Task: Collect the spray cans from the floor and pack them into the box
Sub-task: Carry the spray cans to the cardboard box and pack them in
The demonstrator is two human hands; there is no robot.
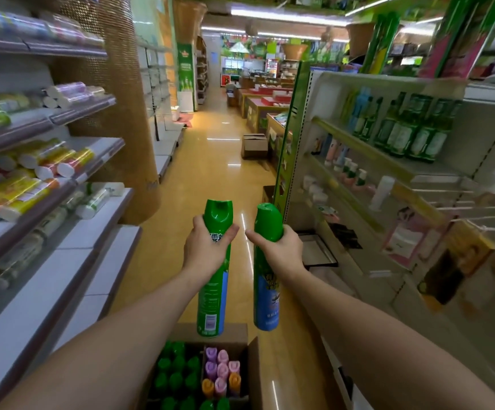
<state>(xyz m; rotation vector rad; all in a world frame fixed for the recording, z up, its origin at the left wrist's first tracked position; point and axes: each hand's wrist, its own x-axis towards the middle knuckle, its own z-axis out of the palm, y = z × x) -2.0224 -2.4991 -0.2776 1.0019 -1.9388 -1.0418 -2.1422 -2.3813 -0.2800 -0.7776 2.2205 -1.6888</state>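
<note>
Far left of the frame: store shelves [48, 202] w/ rolled goods, blurry, not part of the job.

Lower centre: the left hand [205, 244] is wrapped round the upper body of a green spray can [210, 297], just under its cap. The can is upright, base hanging just above the box's far edge. Beside it, not touching, the right hand [283, 251] grips a second can [265, 294] the same way, thumb pointing across at the other thumb. This one hangs a bit right of the box, over the floor [216, 173].

Bottom centre: the open cardboard box [254, 368] holds rows of green caps [175, 374] on its left side & an inner pack [222, 371] of pink, purple & orange tops on its right.

Right of frame: more shelving [388, 161] w/ green bottles.

Step, as I read it: carry phase, both cans up, packing not yet done. Next calls for lowering each can upright into a free slot among the green ones, prob. near the bottom edge, though the arms & frame cut hide where the gaps are. The right can must come left first.
</note>
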